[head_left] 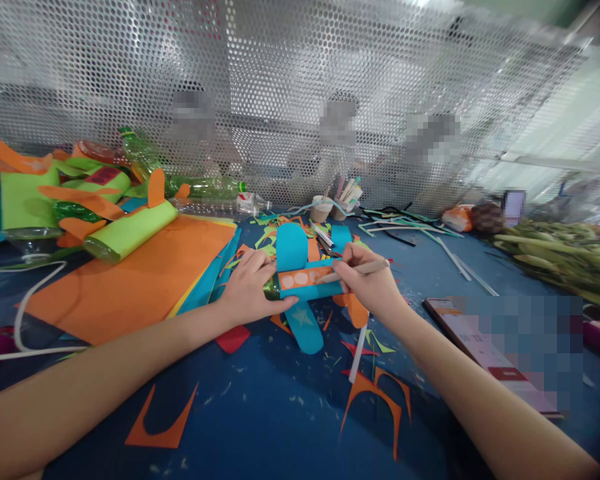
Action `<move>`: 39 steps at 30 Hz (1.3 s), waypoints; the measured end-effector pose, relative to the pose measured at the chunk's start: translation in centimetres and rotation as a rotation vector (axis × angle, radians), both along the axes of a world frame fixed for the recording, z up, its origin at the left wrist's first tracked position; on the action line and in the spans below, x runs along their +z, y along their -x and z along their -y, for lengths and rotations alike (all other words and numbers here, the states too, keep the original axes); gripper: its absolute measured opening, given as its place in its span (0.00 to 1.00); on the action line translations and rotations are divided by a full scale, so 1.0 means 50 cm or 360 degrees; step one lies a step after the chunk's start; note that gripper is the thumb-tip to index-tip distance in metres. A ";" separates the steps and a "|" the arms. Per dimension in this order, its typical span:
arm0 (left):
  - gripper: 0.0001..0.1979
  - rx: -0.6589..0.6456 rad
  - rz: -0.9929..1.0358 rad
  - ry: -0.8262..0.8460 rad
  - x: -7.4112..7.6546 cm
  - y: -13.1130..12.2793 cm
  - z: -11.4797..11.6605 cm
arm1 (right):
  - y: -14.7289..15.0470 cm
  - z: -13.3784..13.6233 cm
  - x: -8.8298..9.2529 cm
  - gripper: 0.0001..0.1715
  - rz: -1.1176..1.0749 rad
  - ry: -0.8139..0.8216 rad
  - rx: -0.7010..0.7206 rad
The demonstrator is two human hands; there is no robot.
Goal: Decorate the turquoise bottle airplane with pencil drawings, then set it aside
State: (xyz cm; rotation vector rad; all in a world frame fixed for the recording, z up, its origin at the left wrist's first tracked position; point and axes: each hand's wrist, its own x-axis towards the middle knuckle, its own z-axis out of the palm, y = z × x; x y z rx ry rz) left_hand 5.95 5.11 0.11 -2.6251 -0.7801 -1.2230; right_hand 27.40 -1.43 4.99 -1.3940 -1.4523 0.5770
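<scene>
A toy plane (310,290) made from a green bottle wrapped in blue paper lies in front of me, with blue wings and an orange strip bearing pale round spots along its side. My left hand (253,287) grips its bottle-neck end, thumb along the near side. Between the fingers of my right hand (367,277) is a slim, pale pen (353,270), its tip on the orange strip. On the near wing (304,327) a pale star shows. An orange paper piece (353,309) sits at the plane's right end, partly hidden by my right hand.
Orange sheets (130,293) lie left, under a green paper-wrapped bottle (133,230); more bottle planes (30,200) crowd behind. Cups of pens (347,200) stand at the back. Paper offcuts (163,427) litter the table. A phone (480,347) and plant stalks (555,257) lie right.
</scene>
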 end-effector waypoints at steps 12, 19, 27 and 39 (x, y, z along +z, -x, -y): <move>0.22 0.0015 -0.0015 0.0014 0.000 0.001 0.001 | 0.000 0.001 0.000 0.12 -0.0001 -0.0006 0.0009; 0.21 0.0011 -0.0009 0.0014 0.000 0.001 0.000 | 0.000 0.000 -0.001 0.11 -0.0024 0.0005 0.0010; 0.21 0.0024 -0.0017 0.0036 0.001 0.001 0.001 | -0.001 -0.002 -0.003 0.12 -0.0023 0.0027 0.0011; 0.22 0.0031 -0.0033 0.0038 0.000 0.001 0.001 | -0.004 0.000 -0.002 0.11 0.0014 0.0008 0.0019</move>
